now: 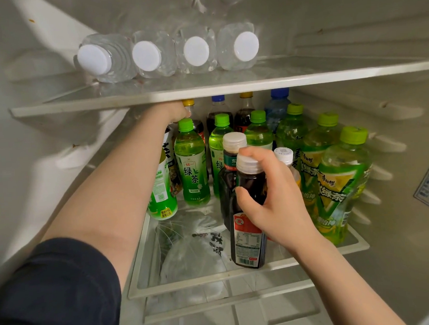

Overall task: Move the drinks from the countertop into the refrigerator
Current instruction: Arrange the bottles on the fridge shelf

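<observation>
Right hand (273, 204) grasps the dark bottle (248, 238); set it upright on the shelf (215, 279), clear of neighbours; left hand (174, 113) grip unclear

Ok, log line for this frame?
stage: loading middle shelf | right hand: grips dark bottle, shelf front | left hand: at yellow-cap bottle, back row, grip unclear

L arm: stretched fwd & up, forearm bare, dark sleeve (53, 292) at elbow.
L hand (176, 112): far in, fingers mostly hidden, grip unclear.
R hand (273, 196): thumb & fingers curled round dark bottle (248, 238) nr its top.
R arm: bare, enters from lower right.
</observation>
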